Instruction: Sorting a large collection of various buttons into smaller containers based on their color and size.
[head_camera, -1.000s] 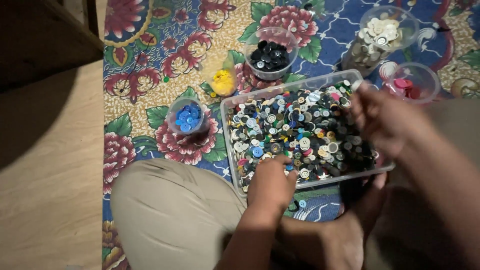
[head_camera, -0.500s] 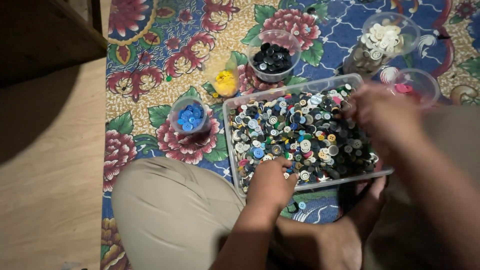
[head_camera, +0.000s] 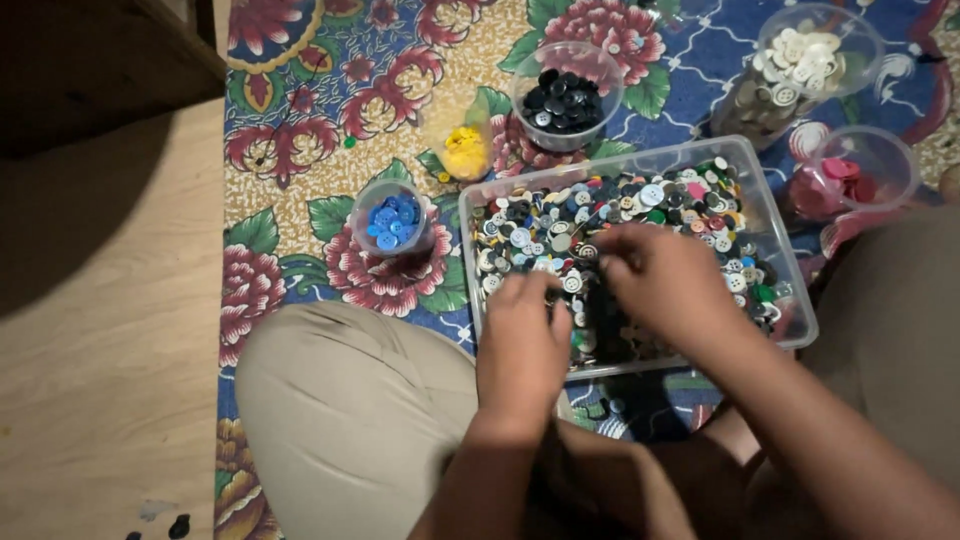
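A clear plastic tray (head_camera: 790, 290) full of mixed coloured buttons sits on the floral mat in front of my knees. My left hand (head_camera: 520, 345) reaches over the tray's near edge, its fingers spread down onto the buttons (head_camera: 650, 195). My right hand (head_camera: 665, 285) lies over the middle of the tray, fingertips bunched together in the buttons just beside the left hand. Whether the right fingers pinch a button is hidden.
Round clear cups stand about the tray: blue buttons (head_camera: 392, 220) at its left, yellow ones (head_camera: 465, 152) and black ones (head_camera: 565, 98) behind it, white ones (head_camera: 800, 60) far right, pink ones (head_camera: 850, 180) at the right. Wooden floor (head_camera: 100, 350) lies left of the mat.
My right hand has come from the tray's far right corner, by the pink cup, to the middle. My left hand has pushed forward from the near edge into the buttons.
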